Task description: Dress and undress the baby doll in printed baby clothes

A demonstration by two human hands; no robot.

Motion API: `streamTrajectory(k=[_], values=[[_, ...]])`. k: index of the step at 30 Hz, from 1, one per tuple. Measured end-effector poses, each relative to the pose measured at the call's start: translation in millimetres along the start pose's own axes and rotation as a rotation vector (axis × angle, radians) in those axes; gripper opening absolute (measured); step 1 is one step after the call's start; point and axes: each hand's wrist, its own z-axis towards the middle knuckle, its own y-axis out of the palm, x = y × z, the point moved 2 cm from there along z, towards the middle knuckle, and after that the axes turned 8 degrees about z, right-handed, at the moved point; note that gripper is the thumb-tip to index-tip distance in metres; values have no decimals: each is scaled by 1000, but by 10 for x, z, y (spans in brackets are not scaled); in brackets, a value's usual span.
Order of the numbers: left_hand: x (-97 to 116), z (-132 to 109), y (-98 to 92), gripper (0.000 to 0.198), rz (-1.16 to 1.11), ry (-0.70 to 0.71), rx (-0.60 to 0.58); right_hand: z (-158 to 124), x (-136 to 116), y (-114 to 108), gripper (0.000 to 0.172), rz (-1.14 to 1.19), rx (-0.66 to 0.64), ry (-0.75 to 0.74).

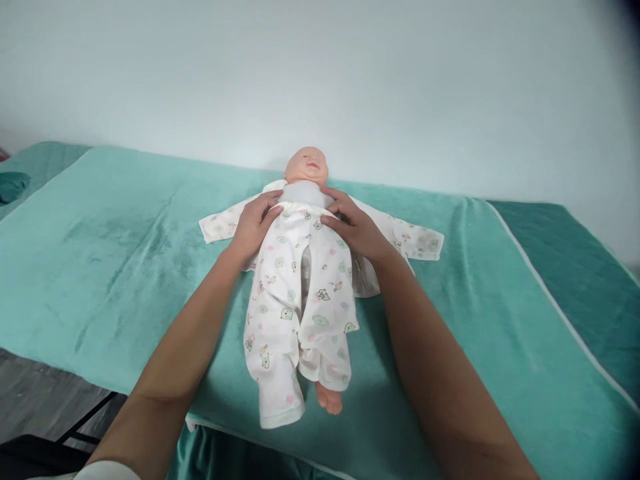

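Observation:
A baby doll (307,164) lies on its back with its head toward the wall. It wears patterned white trousers (280,287) with a broad plain waistband (305,195) pulled up high over its belly. A matching long-sleeved top (420,241) lies spread beneath it, sleeves stretched to both sides. My left hand (257,223) grips the trousers at the doll's left-hand side in view, thumb on the front. On the opposite side my right hand (357,227) holds them likewise, its other fingers partly hidden. One bare foot (329,399) shows below a trouser leg; the other foot is covered.
A green velvety cover (125,247) spreads under the doll, with darker green quilted fabric (590,267) at the right. A pale wall (320,73) rises behind. Grey floor (35,387) and a dark chair-like object (40,457) appear at lower left.

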Motion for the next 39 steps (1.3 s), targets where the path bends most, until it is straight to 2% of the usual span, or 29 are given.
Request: streamTrajectory(k=[3, 6, 9, 12, 17, 20, 22, 24, 25, 27, 29, 33, 36, 39], values=[[-60, 42, 12, 32, 21, 23, 24, 47, -20, 1, 45, -91, -9, -43], [-92, 92, -4, 31, 79, 55, -3, 102, -10, 0, 44, -196, 36, -50], [-101, 155, -33, 27, 194, -18, -14, 164, 17, -16, 37, -334, 113, -37], [-111, 256, -42, 22, 322, -93, 61, 256, 53, -54, 28, -451, 178, 2], [-201, 419, 43, 26, 292, -169, 204, 425, 153, -99, 23, -440, 250, 94], [-273, 437, 89, 28, 245, -197, 189, 443, 241, -62, 24, -347, 276, 121], [-297, 407, 96, 22, 205, -162, 155, 411, 290, -22, 19, -217, 304, 76], [-299, 344, 87, 6, 183, -101, 148, 360, 318, 6, 11, -118, 325, -16], [-293, 304, 82, 4, 182, -71, 147, 334, 324, 14, 12, -104, 316, -70], [-278, 214, 74, 22, 197, -30, 141, 283, 329, 13, 22, -142, 261, -151], [-266, 125, 65, 35, 234, -13, 125, 235, 334, -7, 30, -221, 188, -166], [-257, -21, 7, 42, 374, 36, 69, 93, 324, -35, 40, -332, 105, -125], [-223, -134, -60, 40, 461, 116, 46, -84, 263, 1, 40, -317, 182, -127], [-128, -302, -101, 38, 557, 155, 55, -290, 187, 53, 34, -294, 388, -45]])
